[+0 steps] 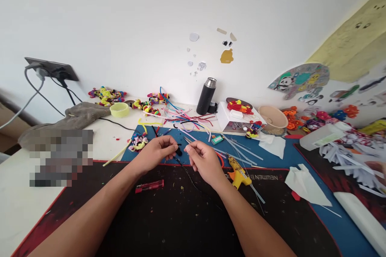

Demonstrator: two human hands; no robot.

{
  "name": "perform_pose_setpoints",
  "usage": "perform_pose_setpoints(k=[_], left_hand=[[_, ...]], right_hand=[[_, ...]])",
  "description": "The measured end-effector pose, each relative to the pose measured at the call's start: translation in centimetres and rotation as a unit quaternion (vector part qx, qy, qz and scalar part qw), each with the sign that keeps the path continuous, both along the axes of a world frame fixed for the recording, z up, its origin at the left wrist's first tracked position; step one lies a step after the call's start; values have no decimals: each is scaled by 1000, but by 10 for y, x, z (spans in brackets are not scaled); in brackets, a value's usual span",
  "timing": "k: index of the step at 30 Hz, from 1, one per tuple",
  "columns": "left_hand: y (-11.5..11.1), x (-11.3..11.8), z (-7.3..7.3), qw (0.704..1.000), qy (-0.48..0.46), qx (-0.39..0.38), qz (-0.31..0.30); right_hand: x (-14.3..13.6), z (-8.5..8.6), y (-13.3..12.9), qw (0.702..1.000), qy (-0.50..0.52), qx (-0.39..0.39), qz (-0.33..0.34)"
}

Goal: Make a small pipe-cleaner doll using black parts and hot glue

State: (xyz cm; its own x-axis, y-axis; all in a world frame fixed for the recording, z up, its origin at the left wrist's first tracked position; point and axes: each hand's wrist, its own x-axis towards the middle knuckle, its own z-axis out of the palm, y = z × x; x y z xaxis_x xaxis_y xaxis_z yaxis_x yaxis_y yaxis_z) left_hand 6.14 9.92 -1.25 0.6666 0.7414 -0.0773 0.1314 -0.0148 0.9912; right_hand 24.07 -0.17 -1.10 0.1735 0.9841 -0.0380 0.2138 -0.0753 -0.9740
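Observation:
My left hand [159, 154] is closed in a pinch on a small black pipe cleaner piece [179, 151], which sticks out past the fingertips. Facing it, a short gap away, my right hand [205, 160] has thumb and forefinger pressed together; whatever lies between them is too small to make out. Pointed metal blades [187, 139] show just beyond the right fingertips, and a red-orange loop [222, 160] appears behind that hand; the part between is hidden. A yellow glue gun [239, 172] lies right of my right hand. Below my left hand rests a red tool [149, 186].
Colored pipe cleaners [193, 118] are strewn at the back, beside a black thermos [206, 96]. Clear glue sticks [244, 150] and a small green box [217, 140] lie on the blue mat [131, 152]. A thin black cable [189, 176] crosses the dark mat. Another hand [376, 168] shows at far right.

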Motion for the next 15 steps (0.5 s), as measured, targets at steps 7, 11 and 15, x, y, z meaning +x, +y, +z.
perform_pose_setpoints(k=[7,11,15], left_hand=[[-4,1,10,1000,0,2,7],[-5,1,13,1000,2,14,13],[-7,1,13,1000,0,29,6]], right_hand=[[46,0,-82,985,-130,-83,-81],[82,-7,-127,962,-179,-157,-131],[97,-3,-148,928,-265,-215,-152]])
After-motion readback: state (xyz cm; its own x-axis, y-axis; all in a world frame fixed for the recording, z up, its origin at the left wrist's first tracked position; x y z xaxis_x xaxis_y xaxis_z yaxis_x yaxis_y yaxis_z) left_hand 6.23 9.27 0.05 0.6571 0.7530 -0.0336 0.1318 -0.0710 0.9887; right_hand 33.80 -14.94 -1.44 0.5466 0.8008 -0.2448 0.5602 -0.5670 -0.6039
